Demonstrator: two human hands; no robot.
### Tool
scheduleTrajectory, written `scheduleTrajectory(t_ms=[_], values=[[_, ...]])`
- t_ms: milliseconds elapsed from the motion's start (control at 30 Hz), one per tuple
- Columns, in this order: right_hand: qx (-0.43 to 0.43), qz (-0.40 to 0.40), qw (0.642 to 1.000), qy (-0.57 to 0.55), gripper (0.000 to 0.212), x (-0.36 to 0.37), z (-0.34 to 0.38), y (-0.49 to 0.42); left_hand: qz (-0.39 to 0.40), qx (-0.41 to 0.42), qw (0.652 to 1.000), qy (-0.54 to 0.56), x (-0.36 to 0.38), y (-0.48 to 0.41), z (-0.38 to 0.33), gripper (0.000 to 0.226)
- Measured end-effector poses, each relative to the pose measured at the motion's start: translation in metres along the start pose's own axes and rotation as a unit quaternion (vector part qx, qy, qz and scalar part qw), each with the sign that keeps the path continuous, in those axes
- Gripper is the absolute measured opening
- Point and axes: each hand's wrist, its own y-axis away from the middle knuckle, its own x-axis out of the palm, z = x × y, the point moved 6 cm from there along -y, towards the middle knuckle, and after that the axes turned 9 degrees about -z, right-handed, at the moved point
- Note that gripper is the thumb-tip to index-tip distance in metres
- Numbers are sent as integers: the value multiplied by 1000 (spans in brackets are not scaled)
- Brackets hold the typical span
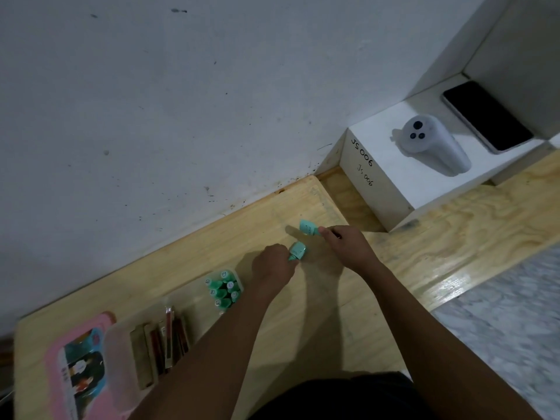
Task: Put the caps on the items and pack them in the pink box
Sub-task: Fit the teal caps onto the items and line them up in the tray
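- A pink box lid with a printed picture is seen at the lower left, at about 8 o'clock from the hands, lying on the light wooden board.
- Just to its right, a clear plastic tray is set, in which dark reddish and olive sticks are packed side by side; what they are cannot be told.
- At the far end of the same tray, at about 9 o'clock from the left hand, a cluster of teal capped markers is stood with numbered white cap ends facing up.
- The left hand is closed around a teal piece, pinched at its near end by narrow fingers; whether it is a cap or a marker body cannot be told.
- A second teal piece is held at its end by the fingertips of the right hand, at 1 o'clock from the first; the two pieces are near but apart.
- At 2 o'clock, a white box marked "JS006" is seen against the wall, with a white handheld camera device and a dark smartphone laid on top.
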Motion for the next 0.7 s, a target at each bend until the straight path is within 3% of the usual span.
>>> scheduleTrajectory(t_ms=[133, 233, 467, 600, 700], values=[[-2, -4, 1000, -22, 40, -7, 4, 6, -8, -11, 996, 92, -10, 3, 6, 23], [31, -17, 995, -95, 36, -12, 6, 12, -19, -11, 987, 158, -23, 8, 10, 29], [90, -29, 963, -251, 27, -5, 17, 32, -26, -54, 925, 375, -62, 32, 24, 23], [74, -21, 956, -282, 22, 1, 35, 47, -43, -38, 909, 412, -84, 53, 36, 17], [44, -4, 960, -275, 17, 7, 51, 61, -60, -19, 921, 384, -99, 69, 50, 10]])
